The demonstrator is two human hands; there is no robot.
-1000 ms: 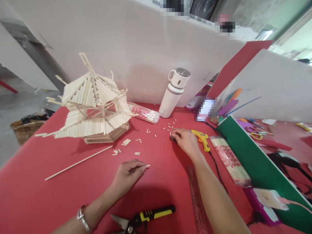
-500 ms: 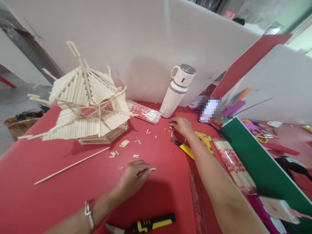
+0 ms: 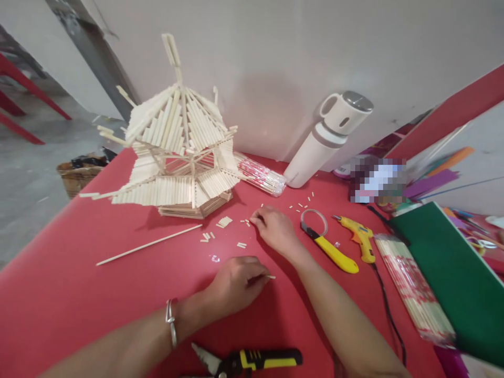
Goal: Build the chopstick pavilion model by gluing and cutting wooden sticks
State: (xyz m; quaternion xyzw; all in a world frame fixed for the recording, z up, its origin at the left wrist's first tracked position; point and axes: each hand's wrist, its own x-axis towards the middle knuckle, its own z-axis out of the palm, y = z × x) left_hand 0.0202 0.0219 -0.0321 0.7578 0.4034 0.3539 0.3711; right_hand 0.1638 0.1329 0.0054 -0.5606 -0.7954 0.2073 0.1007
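My left hand (image 3: 238, 283) pinches a short stick (image 3: 271, 276); my right hand (image 3: 274, 229), curled, grip unclear, could scatter loose bits (image 3: 248, 221) by brushing them.

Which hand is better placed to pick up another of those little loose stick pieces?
The right hand, probably: its fingertips are right beside some small loose pieces, while the left hand already pinches a short stick piece and lies farther from them.
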